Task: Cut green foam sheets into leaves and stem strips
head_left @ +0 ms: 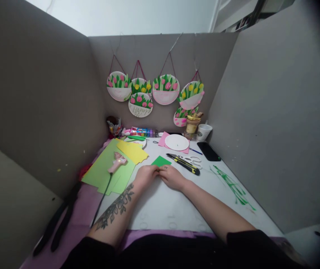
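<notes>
A small dark green paper piece (161,161) lies at the middle of the white table, just beyond my hands. My left hand (146,175) is closed at the paper's near edge, its fingertips meeting those of my right hand. My right hand (172,176) is also closed, fingers pressed together over the same near edge. Both hands grip the green paper between their fingers, which cover its near part. To the right of the paper lie a black and yellow cutter (186,166) and white-handled scissors (195,160).
Left are light green sheets (98,170), yellow paper (133,150) and a pink glue gun (117,163) with a cord. Behind are a white paper plate (177,142) and a cup (204,132). Right are a phone (208,151) and green strips (233,185). Decorated plates (165,97) hang behind.
</notes>
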Available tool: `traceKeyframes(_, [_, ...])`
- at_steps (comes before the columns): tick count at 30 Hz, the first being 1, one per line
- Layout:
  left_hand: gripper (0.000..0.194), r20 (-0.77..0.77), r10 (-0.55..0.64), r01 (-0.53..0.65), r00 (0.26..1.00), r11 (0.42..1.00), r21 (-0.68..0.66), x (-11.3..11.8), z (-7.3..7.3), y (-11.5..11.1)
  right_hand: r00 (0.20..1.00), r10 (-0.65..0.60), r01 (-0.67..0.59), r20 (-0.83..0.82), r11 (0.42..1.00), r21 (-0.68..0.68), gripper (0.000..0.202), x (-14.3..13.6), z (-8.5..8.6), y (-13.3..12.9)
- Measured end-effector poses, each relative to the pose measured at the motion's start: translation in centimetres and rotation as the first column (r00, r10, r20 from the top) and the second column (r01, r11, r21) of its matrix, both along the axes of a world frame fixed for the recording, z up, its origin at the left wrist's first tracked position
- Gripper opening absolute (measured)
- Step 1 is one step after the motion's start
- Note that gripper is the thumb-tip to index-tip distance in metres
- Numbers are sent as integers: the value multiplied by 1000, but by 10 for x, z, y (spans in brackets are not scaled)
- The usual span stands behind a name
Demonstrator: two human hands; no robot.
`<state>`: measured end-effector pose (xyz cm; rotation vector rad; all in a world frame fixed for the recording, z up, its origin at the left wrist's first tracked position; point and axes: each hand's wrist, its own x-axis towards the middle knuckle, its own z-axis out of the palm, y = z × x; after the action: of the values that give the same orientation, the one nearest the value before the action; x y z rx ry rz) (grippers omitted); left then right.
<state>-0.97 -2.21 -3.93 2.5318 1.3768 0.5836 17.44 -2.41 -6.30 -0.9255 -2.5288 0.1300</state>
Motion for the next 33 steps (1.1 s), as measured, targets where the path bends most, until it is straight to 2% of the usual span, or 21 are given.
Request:
traceKeyframes(3, [21,-8,-2,2,1000,1000,-23,-5,-1,4,999,-42,42,-5,998,-48,24,3,-2,3])
traceKeyframes(6, [22,23,19,-19,1000,999,-27,-11,1,9,970,-244,245,27,966,-87,19,10,-5,7])
traceKeyframes(8, [23,15,63,-62,998,997,-37,-14,3,12,945,-324,326,41,941,-87,17,15,-7,11])
traceKeyframes(11, [21,-46,65,-66,997,997,-32,-15,2,14,955,-291,294,51,954,-61,13,19,-9,15])
traceKeyframes(14, [20,-88,-25,26,996,1000,4,-12,-2,14,969,-243,245,49,969,-42,14,17,-12,18])
traceKeyframes(19, [19,-42,-104,103,994,994,-24,-5,-9,12,979,-193,198,61,978,-70,19,12,-15,20])
traceKeyframes(25, [18,-19,-75,74,997,995,-60,-4,-8,13,952,-291,299,95,951,-78,15,15,-13,16])
traceKeyframes(30, [20,-78,-30,27,997,999,-40,-4,-1,10,952,-296,298,75,954,-12,12,11,-12,16])
traceKeyframes(33, [19,-116,10,-15,993,999,-41,-4,2,8,946,-312,317,86,948,-41,15,11,-14,17])
